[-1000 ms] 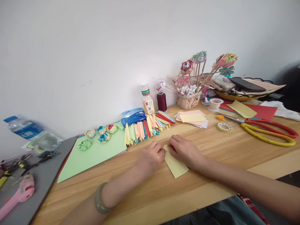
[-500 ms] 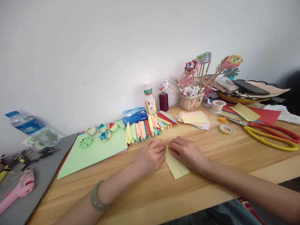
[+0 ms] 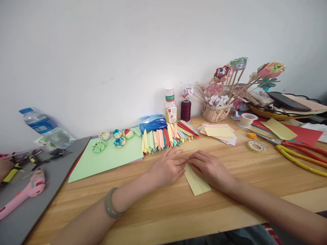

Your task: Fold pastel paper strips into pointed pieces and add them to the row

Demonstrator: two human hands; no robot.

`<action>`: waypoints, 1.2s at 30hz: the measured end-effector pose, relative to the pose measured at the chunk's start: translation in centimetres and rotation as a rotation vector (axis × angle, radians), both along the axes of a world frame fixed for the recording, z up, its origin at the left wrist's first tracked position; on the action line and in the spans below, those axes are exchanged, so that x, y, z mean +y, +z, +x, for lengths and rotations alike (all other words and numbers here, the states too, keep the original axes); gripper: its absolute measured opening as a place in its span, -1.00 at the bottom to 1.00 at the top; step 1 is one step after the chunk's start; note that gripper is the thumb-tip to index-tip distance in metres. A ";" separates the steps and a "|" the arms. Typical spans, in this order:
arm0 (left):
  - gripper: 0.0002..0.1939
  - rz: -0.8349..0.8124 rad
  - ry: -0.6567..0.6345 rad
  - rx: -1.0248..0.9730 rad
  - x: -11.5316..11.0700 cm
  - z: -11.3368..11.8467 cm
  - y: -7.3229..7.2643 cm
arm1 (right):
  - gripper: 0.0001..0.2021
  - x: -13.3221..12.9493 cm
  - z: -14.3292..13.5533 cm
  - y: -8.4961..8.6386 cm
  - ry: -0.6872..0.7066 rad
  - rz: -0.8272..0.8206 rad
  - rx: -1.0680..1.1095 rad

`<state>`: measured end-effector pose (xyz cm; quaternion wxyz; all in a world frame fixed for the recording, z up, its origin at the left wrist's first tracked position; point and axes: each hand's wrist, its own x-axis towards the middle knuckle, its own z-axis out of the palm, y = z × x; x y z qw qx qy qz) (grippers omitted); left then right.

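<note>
A pale yellow strip of paper (image 3: 197, 183) lies on the wooden table between my hands, its near end free and a faint crease along it. My left hand (image 3: 169, 167), with a green bangle on the wrist, has its fingertips on the strip's far end, the upper fingers slightly raised. My right hand (image 3: 211, 167) is curled over the right side of the same end, fingers bent and pinching it. The fingertips of both hands meet there and hide the far tip. Just beyond stands a row of folded coloured paper pieces (image 3: 159, 139).
Behind are a stack of paper slips (image 3: 218, 131), a thread spool (image 3: 185, 110) and a basket of paper flowers (image 3: 217, 112). Large scissors (image 3: 283, 143) and a tape roll (image 3: 256, 146) lie right. Left are green sheets (image 3: 109, 161), a pink glue gun (image 3: 28, 190) and another person's hand (image 3: 5, 167).
The view has turned a little left, so everything sits further right. My left fingers have lifted and spread slightly at the strip's far end. Another person's hand has appeared at the left edge.
</note>
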<state>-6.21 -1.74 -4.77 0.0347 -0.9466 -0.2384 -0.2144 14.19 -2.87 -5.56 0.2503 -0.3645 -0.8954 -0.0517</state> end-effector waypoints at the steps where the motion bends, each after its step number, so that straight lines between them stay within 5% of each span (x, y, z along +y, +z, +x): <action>1: -0.70 -0.011 -0.003 0.006 0.1 0.0 -0.1 | -0.80 0.0 0.1 0.0 0.006 -0.001 0.001; 22: -0.73 0.029 -0.031 0.069 0.8 -0.2 -0.1 | -0.75 -1.0 2.1 1.0 0.117 -0.060 -0.063; 30: -0.74 0.008 -0.024 0.011 0.8 -0.6 -0.8 | -0.75 -3.2 5.1 2.1 0.162 -0.352 0.041; 36: -0.76 0.183 0.018 -0.113 0.4 -0.5 -0.1 | -0.77 -4.0 3.9 2.8 0.260 -0.312 -0.016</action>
